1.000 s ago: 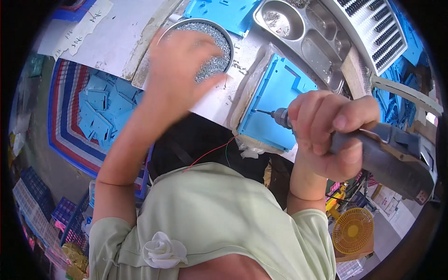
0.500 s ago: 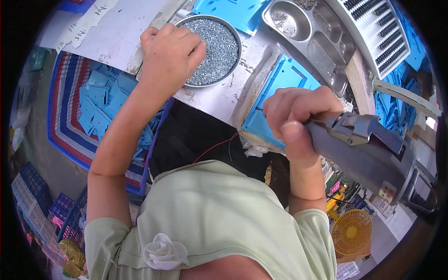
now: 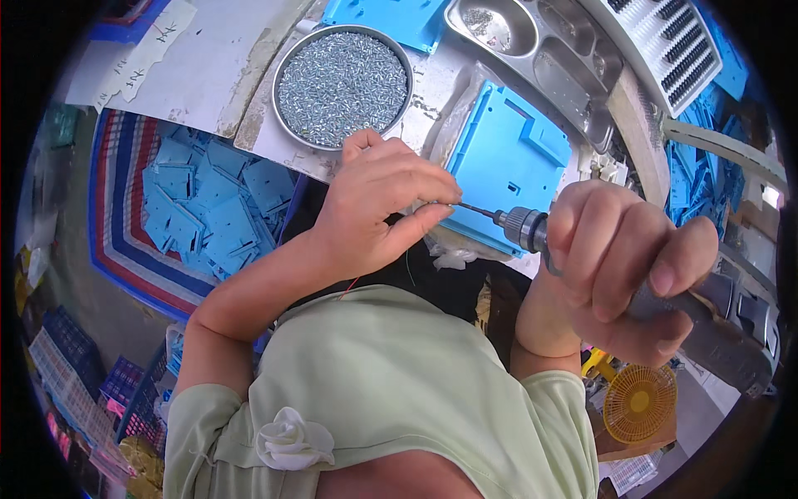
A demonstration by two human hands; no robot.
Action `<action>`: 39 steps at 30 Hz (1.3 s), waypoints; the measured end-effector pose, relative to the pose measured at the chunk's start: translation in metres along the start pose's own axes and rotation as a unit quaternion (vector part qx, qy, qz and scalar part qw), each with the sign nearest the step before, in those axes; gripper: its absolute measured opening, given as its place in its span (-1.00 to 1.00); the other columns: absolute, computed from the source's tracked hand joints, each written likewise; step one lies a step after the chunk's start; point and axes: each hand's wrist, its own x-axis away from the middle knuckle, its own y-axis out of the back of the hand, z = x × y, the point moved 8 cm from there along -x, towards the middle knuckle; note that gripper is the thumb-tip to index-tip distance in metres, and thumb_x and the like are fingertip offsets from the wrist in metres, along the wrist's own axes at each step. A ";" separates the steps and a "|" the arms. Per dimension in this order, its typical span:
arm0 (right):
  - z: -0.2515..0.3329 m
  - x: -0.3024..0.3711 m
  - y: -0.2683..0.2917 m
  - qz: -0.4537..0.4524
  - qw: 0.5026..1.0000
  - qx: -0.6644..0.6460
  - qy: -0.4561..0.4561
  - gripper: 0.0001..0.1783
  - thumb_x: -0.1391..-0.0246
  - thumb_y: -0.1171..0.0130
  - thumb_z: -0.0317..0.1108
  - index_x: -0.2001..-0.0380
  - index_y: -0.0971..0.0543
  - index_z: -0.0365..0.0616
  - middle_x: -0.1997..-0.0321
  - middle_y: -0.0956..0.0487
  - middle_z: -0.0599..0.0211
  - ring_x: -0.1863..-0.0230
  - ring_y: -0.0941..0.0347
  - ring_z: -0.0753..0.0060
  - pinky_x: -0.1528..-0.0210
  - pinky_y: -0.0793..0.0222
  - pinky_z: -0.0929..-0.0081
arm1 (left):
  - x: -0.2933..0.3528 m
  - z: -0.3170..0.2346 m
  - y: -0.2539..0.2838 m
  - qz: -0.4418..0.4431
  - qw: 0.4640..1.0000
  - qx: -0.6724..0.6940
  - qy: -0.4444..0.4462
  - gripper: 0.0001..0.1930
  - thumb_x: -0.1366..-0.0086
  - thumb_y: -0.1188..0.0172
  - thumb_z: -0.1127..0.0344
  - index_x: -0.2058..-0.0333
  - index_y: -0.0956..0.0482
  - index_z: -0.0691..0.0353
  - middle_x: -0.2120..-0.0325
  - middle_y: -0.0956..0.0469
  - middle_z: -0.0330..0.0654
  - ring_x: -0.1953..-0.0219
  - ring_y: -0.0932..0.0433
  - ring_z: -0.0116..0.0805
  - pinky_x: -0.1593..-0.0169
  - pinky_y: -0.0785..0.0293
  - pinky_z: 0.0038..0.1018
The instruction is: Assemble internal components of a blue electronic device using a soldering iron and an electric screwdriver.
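My right hand point(image 3: 615, 258) is wrapped round a dark electric screwdriver point(image 3: 719, 337), held level with its chuck point(image 3: 525, 229) pointing left. Its thin bit point(image 3: 480, 209) reaches the fingertips of my left hand point(image 3: 374, 195). There, thumb and fingers are pinched at the bit's tip; whatever small piece they hold is hidden. Just beyond my left hand stands a round metal bowl point(image 3: 342, 87) full of small silvery screws. Behind and below the bit lies a light blue plastic panel point(image 3: 511, 158) with cutouts, on a clear plastic bag at the table's edge.
At the back, a metal compartment tray point(image 3: 573, 79) holds small parts. A white rack point(image 3: 665, 50) with rows of black pieces stands at the far right. To the left, a striped lined bin point(image 3: 125, 216) holds several blue panels. A yellow fan point(image 3: 640, 403) is at lower right.
My left hand has moved from the screw bowl rightward and nearer, to the bit's tip. My right hand has swung the screwdriver so its bit points left, and moved slightly right and nearer.
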 end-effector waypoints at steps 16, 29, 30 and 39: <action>-0.004 0.007 -0.010 -0.019 1.000 0.015 -0.003 -0.69 -0.32 -0.16 -0.01 0.19 -0.34 0.06 0.61 -0.43 0.64 0.67 -0.33 0.60 0.51 -0.28 0.51 | 0.008 -0.011 -0.003 -0.006 0.995 -0.076 -0.058 -0.72 0.04 -0.50 0.48 0.31 -0.67 0.09 0.29 -0.69 -0.37 0.33 -0.53 -0.38 -0.01 -0.20 -0.23; -0.039 0.030 -0.023 -0.092 0.993 0.047 -0.062 -0.66 -0.20 -0.35 -0.21 0.33 -0.36 -0.09 0.66 -0.41 0.39 0.65 -0.35 0.39 0.50 -0.34 0.34 | 0.004 -0.001 0.034 -0.013 0.989 -0.148 0.004 -0.49 -0.04 -0.35 0.48 -0.05 -0.58 0.27 0.01 -0.61 -0.07 0.00 -0.53 -0.13 -0.19 -0.25 -0.23; -0.042 0.029 -0.028 -0.078 0.993 0.065 -0.067 -0.65 -0.21 -0.34 -0.21 0.34 -0.35 -0.08 0.66 -0.41 0.40 0.65 -0.34 0.40 0.51 -0.33 0.34 | 0.006 0.002 0.038 -0.018 0.987 -0.158 -0.001 -0.46 -0.04 -0.32 0.48 -0.08 -0.57 0.29 -0.02 -0.60 -0.03 -0.03 -0.51 -0.11 -0.19 -0.26 -0.24; -0.023 0.036 -0.008 -0.064 0.993 0.069 -0.067 -0.68 -0.24 -0.31 -0.12 0.22 -0.42 -0.05 0.66 -0.38 0.49 0.66 -0.31 0.48 0.50 -0.30 0.42 | -0.032 -0.005 -0.017 0.032 0.991 -0.094 -0.084 -0.66 -0.06 -0.23 0.60 0.13 -0.62 0.24 0.15 -0.63 -0.13 0.13 -0.55 -0.07 0.04 -0.48 -0.23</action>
